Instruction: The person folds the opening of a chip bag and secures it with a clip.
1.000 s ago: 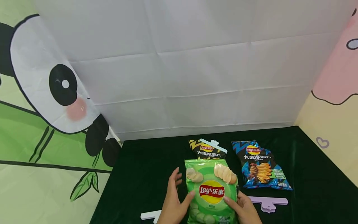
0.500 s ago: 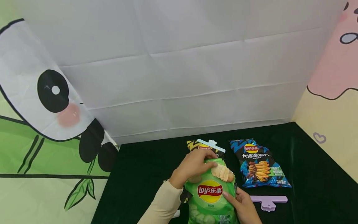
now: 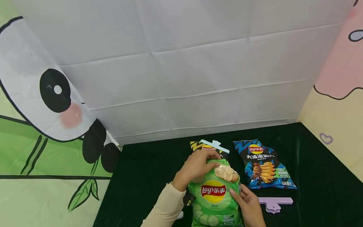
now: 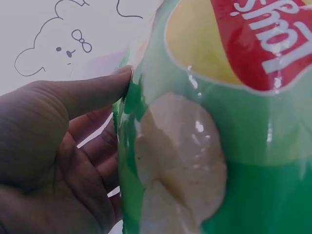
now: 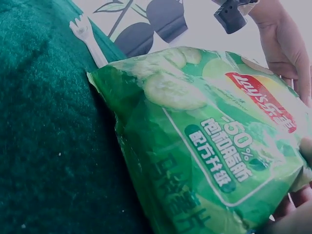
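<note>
Over the tabletop (image 3: 141, 179), the green bag (image 3: 212, 208) is pinched at top by the left hand (image 3: 197, 167), at one side by the right hand (image 3: 248, 203). A blue bag (image 3: 265, 167) is seen beyond; partly blocked are a black-yellow bag (image 3: 195, 146), purple clip (image 3: 275, 203) and, seemingly, white clip (image 5: 91, 43).

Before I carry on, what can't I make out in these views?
- Head: most of the black-and-yellow bag, behind the left hand and green bag.
- Head: the green bag's bottom, cut off by the lower edge.
- Head: most of the white clip, behind the left sleeve.
- Left wrist: the left hand's fingertips, thumb aside, behind the green bag.
</note>
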`<state>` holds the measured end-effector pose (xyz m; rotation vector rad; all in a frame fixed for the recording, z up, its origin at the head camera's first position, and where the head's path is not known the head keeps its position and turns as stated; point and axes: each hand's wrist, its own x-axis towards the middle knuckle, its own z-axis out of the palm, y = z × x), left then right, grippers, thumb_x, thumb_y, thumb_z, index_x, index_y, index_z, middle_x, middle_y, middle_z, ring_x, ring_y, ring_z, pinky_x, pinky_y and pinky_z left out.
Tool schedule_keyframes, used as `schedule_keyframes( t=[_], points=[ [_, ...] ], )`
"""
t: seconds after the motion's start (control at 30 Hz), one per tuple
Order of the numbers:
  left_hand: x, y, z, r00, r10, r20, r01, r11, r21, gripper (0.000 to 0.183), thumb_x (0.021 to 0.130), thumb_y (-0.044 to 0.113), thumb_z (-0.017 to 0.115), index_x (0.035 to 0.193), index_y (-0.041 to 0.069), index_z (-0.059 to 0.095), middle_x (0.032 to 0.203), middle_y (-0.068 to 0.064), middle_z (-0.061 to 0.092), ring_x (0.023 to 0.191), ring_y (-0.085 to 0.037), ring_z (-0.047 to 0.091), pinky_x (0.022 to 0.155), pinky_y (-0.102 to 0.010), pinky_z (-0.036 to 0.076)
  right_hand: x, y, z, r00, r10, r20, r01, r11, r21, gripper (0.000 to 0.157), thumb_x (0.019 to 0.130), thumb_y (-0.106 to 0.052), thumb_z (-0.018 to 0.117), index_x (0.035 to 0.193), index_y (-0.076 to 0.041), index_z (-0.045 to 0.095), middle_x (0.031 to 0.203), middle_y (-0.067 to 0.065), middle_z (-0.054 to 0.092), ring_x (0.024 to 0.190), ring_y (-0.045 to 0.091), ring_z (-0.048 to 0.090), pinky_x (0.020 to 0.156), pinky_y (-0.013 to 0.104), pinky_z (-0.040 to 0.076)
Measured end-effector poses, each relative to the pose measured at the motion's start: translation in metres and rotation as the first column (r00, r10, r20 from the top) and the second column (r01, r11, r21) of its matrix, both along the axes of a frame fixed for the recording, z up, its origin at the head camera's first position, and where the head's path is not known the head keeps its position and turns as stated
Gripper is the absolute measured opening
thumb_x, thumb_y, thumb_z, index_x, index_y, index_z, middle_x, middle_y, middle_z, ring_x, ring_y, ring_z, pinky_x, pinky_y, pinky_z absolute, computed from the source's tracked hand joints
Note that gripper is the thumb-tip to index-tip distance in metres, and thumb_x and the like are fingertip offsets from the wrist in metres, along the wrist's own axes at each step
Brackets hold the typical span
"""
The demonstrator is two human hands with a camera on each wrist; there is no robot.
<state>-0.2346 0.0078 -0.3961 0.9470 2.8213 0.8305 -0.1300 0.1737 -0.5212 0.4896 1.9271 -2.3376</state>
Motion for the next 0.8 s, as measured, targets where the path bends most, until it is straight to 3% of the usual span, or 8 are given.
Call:
schedule_keyframes(
  t=[0.13,0.27,0.4,0.6,0.8],
  points=[
    [-0.001,0.001,-0.003,1.0,-0.012,-0.026,0.013,1.0,0.019,0.013,0.089,0.031,0.065,0.101,0.029,0.068,0.1,0.012,0.071,0.094,-0.005,0.064,0.078,-0.022,0.049,0.0,0.0,0.001,0.999,-0.039,0.005,0.039,0.999,-0.013,0.062,0.088,-0.035,0.065,0.139,-0.007,0.043,0.125,0.009,0.064,0.096,0.01,0.068,0.081,0.033,0.057],
    [-0.002,0.001,-0.004,0.999,-0.028,-0.047,0.029,0.999,0.034,0.011,0.09,0.03,0.064,0.101,0.031,0.068,0.101,0.013,0.071,0.097,-0.004,0.064,0.08,-0.023,0.05,0.0,0.001,0.003,0.996,-0.092,0.003,0.093,0.996,-0.013,0.062,0.086,-0.035,0.067,0.136,-0.005,0.046,0.11,-0.006,0.07,0.093,0.006,0.068,0.08,0.03,0.057],
    [-0.002,0.0,-0.004,0.999,-0.045,-0.015,0.046,0.996,0.077,0.015,0.091,0.025,0.062,0.103,0.032,0.068,0.107,0.01,0.07,0.098,-0.005,0.063,0.084,-0.024,0.051,0.0,0.004,0.003,0.993,-0.118,-0.013,0.118,0.993,-0.023,0.06,0.086,-0.033,0.068,0.135,-0.005,0.048,0.097,-0.015,0.072,0.092,0.007,0.068,0.078,0.028,0.057],
    [-0.004,-0.004,-0.003,0.996,-0.084,0.044,0.076,0.986,0.146,0.018,0.092,0.021,0.062,0.106,0.028,0.069,0.107,0.008,0.069,0.092,-0.002,0.062,0.082,-0.019,0.05,0.002,0.009,0.001,0.991,-0.119,-0.062,0.118,0.993,-0.009,0.06,0.088,-0.029,0.066,0.139,-0.006,0.045,0.098,-0.021,0.07,0.095,0.003,0.067,0.078,0.026,0.056],
    [-0.006,-0.006,-0.003,0.993,-0.117,0.028,0.111,0.982,0.149,0.017,0.092,0.019,0.061,0.103,0.028,0.07,0.101,0.01,0.069,0.085,0.001,0.058,0.078,-0.015,0.048,0.004,0.01,0.0,0.986,-0.125,-0.107,0.126,0.992,0.003,0.061,0.089,-0.027,0.065,0.141,-0.004,0.042,0.103,-0.027,0.065,0.1,-0.003,0.064,0.08,0.022,0.055]
  ],
)
